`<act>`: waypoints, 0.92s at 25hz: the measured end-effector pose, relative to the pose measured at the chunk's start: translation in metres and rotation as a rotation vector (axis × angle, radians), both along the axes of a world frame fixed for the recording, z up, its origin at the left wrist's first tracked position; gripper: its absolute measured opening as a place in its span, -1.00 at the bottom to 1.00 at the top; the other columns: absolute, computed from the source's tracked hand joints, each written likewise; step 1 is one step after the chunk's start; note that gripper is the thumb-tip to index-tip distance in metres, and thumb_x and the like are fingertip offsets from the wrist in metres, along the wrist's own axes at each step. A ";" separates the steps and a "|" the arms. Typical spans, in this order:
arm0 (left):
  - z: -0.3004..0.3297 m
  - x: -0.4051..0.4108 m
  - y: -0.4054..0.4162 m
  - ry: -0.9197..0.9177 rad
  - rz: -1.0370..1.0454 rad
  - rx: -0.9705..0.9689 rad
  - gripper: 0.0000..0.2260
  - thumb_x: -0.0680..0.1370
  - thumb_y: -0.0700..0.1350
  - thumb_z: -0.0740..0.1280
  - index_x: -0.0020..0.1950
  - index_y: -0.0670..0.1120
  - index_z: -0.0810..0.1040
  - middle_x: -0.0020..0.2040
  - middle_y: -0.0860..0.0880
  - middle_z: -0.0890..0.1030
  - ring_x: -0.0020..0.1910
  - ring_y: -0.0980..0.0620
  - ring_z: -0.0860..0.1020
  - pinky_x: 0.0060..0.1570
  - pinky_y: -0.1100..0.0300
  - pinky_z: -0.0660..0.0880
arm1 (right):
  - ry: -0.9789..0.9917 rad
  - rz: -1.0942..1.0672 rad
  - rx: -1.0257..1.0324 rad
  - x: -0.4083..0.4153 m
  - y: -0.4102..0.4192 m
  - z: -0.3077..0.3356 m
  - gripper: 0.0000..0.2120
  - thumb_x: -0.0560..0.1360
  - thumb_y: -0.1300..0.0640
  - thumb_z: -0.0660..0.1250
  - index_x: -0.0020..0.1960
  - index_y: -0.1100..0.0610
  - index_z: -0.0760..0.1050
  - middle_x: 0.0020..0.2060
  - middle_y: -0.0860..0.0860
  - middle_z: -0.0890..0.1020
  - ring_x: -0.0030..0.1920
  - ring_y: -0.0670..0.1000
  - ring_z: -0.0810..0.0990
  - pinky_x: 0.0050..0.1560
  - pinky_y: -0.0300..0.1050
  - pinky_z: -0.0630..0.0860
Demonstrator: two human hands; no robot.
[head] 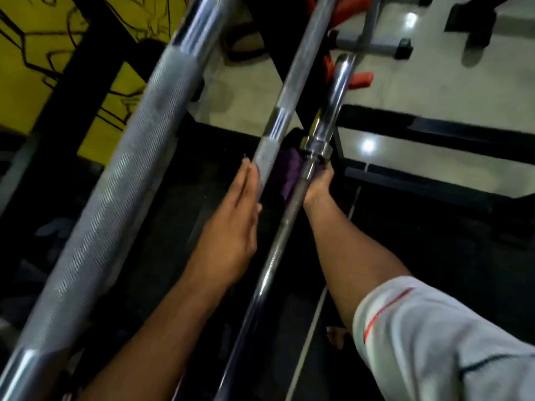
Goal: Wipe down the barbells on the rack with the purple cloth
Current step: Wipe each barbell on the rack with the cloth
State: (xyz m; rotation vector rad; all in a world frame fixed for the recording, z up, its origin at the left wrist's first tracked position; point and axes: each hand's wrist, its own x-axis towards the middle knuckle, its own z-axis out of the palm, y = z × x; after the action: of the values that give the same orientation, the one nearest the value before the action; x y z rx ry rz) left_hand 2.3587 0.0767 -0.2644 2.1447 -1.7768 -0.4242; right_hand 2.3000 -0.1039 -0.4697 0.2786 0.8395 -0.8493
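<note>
Closest to my view runs the thick knurled barbell (115, 204), slanting past well to the left of my fingers. My left hand (234, 227) lies flat, fingers straight and pressed together against the middle barbell (278, 131), steadying it. My right hand (318, 180) is mostly hidden behind the thin barbell (292, 204); it seems to bunch the purple cloth (286, 172) just below the collar (317, 146), but I cannot tell how those fingers lie. I judge a good wipe needs the cloth wrapped fully round the shaft and drawn along it. No containers are in sight.
</note>
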 end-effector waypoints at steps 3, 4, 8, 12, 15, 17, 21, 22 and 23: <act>0.004 -0.003 0.001 0.009 0.014 0.017 -0.46 0.69 -0.20 0.17 0.64 -0.12 0.05 0.65 -0.02 0.03 0.49 0.30 0.01 0.28 0.67 -0.01 | 0.003 0.033 -0.055 -0.008 0.017 0.008 -0.48 0.59 -0.25 0.07 0.03 0.16 0.56 -0.18 0.14 0.65 -0.20 0.13 0.64 -0.18 -0.12 0.57; 0.006 -0.004 0.001 0.017 0.012 0.012 -0.46 0.69 -0.19 0.16 0.64 -0.11 0.05 0.65 0.00 0.02 0.50 0.29 0.02 0.29 0.67 -0.01 | 0.028 0.072 -0.112 -0.017 0.024 0.013 -0.43 0.59 -0.27 0.08 0.10 0.20 0.57 -0.10 0.18 0.67 -0.12 0.17 0.65 -0.04 -0.05 0.59; 0.007 -0.002 0.004 0.040 0.029 0.039 -0.46 0.70 -0.15 0.14 0.65 -0.03 0.01 0.65 0.09 -0.03 0.51 0.28 0.04 0.31 0.64 -0.01 | 0.681 0.309 -0.544 -0.079 0.057 0.029 -0.52 0.57 -0.29 0.23 0.27 0.04 0.53 0.08 0.06 0.69 0.10 0.09 0.67 0.24 0.27 0.55; 0.007 -0.002 0.003 0.051 0.020 0.011 -0.47 0.70 -0.16 0.15 0.64 -0.07 0.05 0.65 0.02 0.02 0.55 0.19 0.09 0.37 0.56 0.03 | 1.152 0.625 -1.484 -0.089 0.071 0.069 -0.51 0.64 -0.14 0.16 0.50 0.03 0.33 0.45 0.03 0.42 0.47 -0.01 0.37 0.49 0.05 0.31; 0.007 -0.001 0.004 0.057 0.023 0.002 -0.48 0.69 -0.19 0.17 0.63 -0.12 0.09 0.64 -0.06 0.08 0.57 0.12 0.10 0.37 0.58 0.01 | 1.627 0.974 -1.945 -0.064 0.063 0.051 -0.44 0.63 -0.24 0.04 0.52 0.02 0.32 0.55 0.01 0.30 0.61 0.08 0.08 0.57 0.23 -0.02; 0.006 -0.002 0.005 0.070 0.016 -0.010 -0.48 0.69 -0.19 0.17 0.63 -0.12 0.09 0.64 -0.06 0.08 0.57 0.13 0.09 0.37 0.58 0.01 | 1.707 0.998 -1.945 -0.058 0.059 0.038 -0.49 0.60 -0.25 0.09 0.33 0.05 0.51 0.37 0.02 0.52 0.55 0.13 0.23 0.53 0.31 0.02; 0.003 0.002 0.003 0.069 0.005 -0.041 -0.49 0.68 -0.22 0.18 0.62 -0.17 0.12 0.63 -0.12 0.11 0.58 0.07 0.13 0.42 0.51 0.05 | 1.692 0.941 -1.994 -0.052 0.103 0.037 -0.57 0.55 -0.18 0.15 0.13 0.10 0.59 0.13 0.03 0.63 0.40 0.14 0.42 0.49 0.33 0.10; 0.002 0.002 0.003 0.074 0.007 -0.051 -0.49 0.68 -0.22 0.19 0.62 -0.17 0.12 0.63 -0.11 0.11 0.57 0.09 0.13 0.41 0.51 0.06 | 1.642 0.917 -2.142 -0.059 0.101 0.035 -0.57 0.55 -0.19 0.15 0.13 0.10 0.58 0.12 0.04 0.64 0.37 0.14 0.44 0.49 0.31 0.12; 0.002 0.001 0.003 0.078 0.004 -0.054 -0.49 0.68 -0.21 0.19 0.62 -0.16 0.12 0.63 -0.10 0.11 0.57 0.11 0.13 0.41 0.52 0.06 | 1.610 0.910 -2.231 -0.065 0.087 0.035 -0.57 0.55 -0.19 0.14 0.13 0.10 0.58 0.13 0.04 0.64 0.36 0.13 0.46 0.49 0.28 0.15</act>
State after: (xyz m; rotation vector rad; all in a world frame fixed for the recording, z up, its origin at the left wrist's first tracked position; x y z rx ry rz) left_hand 2.3599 0.0798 -0.2625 2.0660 -1.7222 -0.4467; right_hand 2.2347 -0.0170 -0.4347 -2.8030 0.6920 -0.4907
